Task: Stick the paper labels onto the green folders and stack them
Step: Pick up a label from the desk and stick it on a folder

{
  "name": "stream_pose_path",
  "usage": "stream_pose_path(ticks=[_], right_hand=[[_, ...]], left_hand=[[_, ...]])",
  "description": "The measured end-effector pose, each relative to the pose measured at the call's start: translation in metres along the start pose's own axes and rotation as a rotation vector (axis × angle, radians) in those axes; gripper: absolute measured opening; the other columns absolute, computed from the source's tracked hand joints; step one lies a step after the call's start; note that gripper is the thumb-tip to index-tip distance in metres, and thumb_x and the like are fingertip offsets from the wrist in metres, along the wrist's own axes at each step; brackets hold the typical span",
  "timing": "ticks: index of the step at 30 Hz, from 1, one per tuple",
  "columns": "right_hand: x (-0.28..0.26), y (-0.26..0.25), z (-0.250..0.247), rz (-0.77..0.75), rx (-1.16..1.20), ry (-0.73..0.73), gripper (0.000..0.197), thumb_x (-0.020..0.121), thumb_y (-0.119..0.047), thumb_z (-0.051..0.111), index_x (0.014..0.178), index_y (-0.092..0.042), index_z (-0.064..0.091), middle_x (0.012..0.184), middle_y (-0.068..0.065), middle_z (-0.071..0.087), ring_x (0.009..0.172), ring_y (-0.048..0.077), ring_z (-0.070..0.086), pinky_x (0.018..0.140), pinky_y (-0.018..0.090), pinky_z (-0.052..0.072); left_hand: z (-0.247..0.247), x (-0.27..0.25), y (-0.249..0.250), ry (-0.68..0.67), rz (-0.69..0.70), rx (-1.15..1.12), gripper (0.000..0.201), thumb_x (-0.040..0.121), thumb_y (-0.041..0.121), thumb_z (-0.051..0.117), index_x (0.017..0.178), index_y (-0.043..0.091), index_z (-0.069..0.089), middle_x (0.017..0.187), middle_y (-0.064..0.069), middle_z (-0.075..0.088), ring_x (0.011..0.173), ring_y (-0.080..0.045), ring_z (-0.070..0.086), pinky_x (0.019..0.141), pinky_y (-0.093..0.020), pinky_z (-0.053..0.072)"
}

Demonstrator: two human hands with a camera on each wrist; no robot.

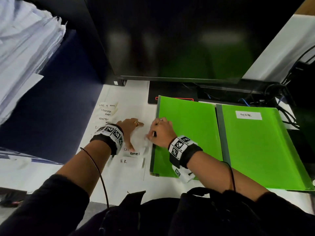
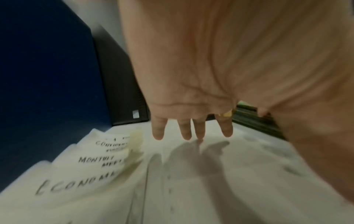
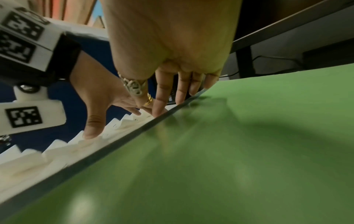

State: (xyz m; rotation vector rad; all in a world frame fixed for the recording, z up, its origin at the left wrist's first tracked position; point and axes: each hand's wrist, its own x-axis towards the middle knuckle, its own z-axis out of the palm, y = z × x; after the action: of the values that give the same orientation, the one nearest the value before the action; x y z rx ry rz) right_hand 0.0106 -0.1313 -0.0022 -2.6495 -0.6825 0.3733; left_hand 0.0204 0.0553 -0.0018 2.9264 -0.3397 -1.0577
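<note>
Two green folders lie side by side on the desk. The right folder carries a white PAYROLL label; the left folder is bare. Handwritten paper labels sit in a column on a white sheet, down to the REPORTS label and the H.R label. My left hand presses flat on the sheet, fingers spread. My right hand is at the bare folder's left edge, thumb and index pinching a blurred white label.
A large dark monitor overhangs the back of the desk, its black base behind the folders. Cables tangle at the back right. A tall pile of papers and a blue partition bound the left side.
</note>
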Motion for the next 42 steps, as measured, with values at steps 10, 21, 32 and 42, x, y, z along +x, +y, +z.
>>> stream_pose_path(ticks=[10, 21, 32, 42], right_hand=[[-0.006, -0.015, 0.027, 0.015, -0.211, -0.229, 0.042, 0.086, -0.051, 0.054, 0.091, -0.016, 0.076, 0.153, 0.006, 0.026, 0.144, 0.028, 0.000, 0.112, 0.055, 0.003], [0.019, -0.011, 0.021, 0.129, -0.067, 0.036, 0.025, 0.086, -0.028, 0.058, 0.100, -0.014, 0.072, 0.141, 0.004, 0.044, 0.143, 0.024, 0.012, 0.111, 0.041, 0.000], [0.029, 0.001, 0.012, 0.172, -0.077, 0.020, 0.025, 0.086, -0.031, 0.058, 0.102, -0.016, 0.071, 0.143, 0.002, 0.042, 0.143, 0.026, 0.012, 0.113, 0.040, 0.010], [0.030, -0.008, 0.013, 0.192, -0.114, -0.050, 0.028, 0.086, -0.040, 0.055, 0.102, -0.021, 0.068, 0.137, 0.007, 0.051, 0.145, 0.031, 0.005, 0.114, 0.051, -0.007]], left_hand=[[0.036, 0.002, -0.003, 0.032, 0.032, 0.022, 0.144, 0.044, 0.055, 0.085, 0.147, 0.038, -0.014, 0.155, 0.004, -0.025, 0.145, -0.022, -0.019, 0.111, -0.061, -0.004], [0.021, 0.004, -0.015, 0.432, 0.018, -0.159, 0.090, 0.054, 0.053, 0.082, 0.130, 0.022, 0.046, 0.130, 0.006, 0.039, 0.125, -0.017, 0.036, 0.110, -0.034, 0.023], [0.023, 0.011, -0.020, 0.424, -0.019, -0.069, 0.093, 0.067, 0.057, 0.073, 0.145, 0.023, 0.033, 0.148, 0.005, 0.029, 0.138, -0.015, 0.028, 0.118, -0.040, 0.000], [0.033, 0.006, -0.019, 0.214, -0.056, -0.130, 0.117, 0.059, 0.063, 0.075, 0.151, 0.025, 0.012, 0.159, 0.010, -0.001, 0.147, -0.010, -0.005, 0.112, -0.050, -0.016]])
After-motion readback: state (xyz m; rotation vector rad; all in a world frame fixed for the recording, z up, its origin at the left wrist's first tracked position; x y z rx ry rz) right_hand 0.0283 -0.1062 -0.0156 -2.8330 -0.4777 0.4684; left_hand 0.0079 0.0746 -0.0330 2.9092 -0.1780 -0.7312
